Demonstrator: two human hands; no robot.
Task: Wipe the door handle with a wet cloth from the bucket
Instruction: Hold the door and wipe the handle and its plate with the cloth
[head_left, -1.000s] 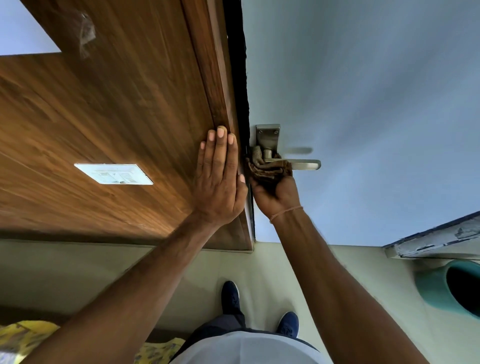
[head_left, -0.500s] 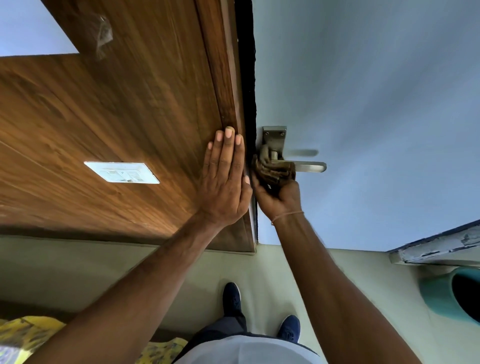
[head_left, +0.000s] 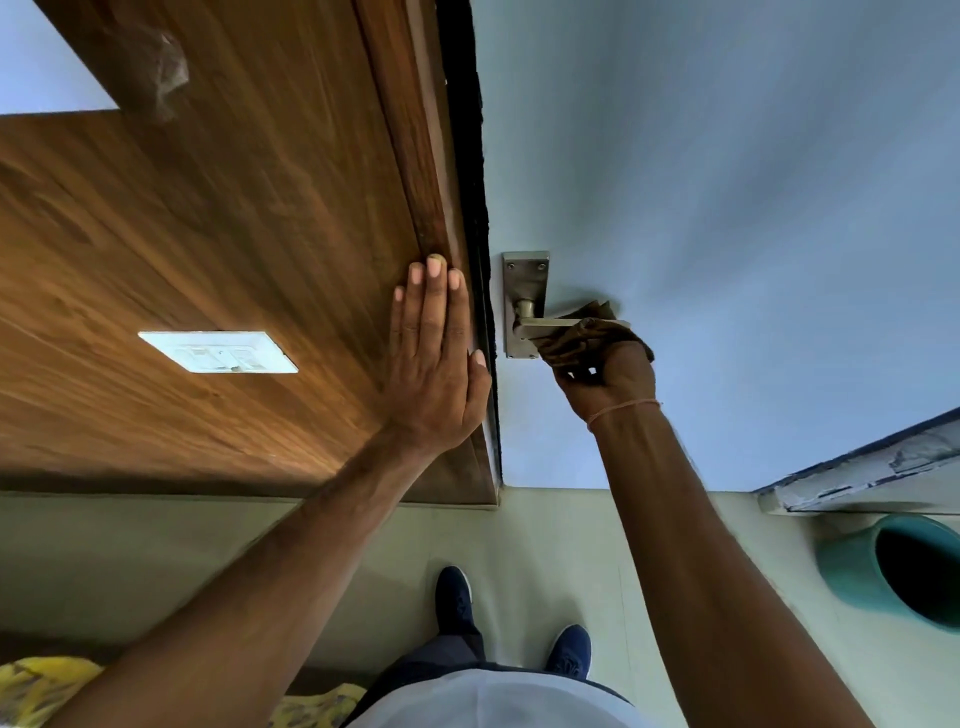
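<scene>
A metal lever door handle (head_left: 525, 306) on a rectangular backplate is fixed to the pale blue door (head_left: 727, 208). My right hand (head_left: 608, 376) grips a brown cloth (head_left: 582, 340) that is wrapped around the outer part of the lever, covering its free end. My left hand (head_left: 436, 358) lies flat, fingers together, on the wooden door frame (head_left: 415, 156) just left of the handle, holding nothing. A teal bucket (head_left: 898, 569) stands on the floor at the lower right.
A white switch plate (head_left: 218, 352) sits on the wood panel at left. A chipped white ledge (head_left: 862, 475) juts out above the bucket. My two blue shoes (head_left: 457, 597) stand on the pale floor. Yellow fabric (head_left: 41, 686) lies at the bottom left.
My right hand has slid the cloth along the lever, from near the backplate out to its free end. The left hand stays pressed on the frame.
</scene>
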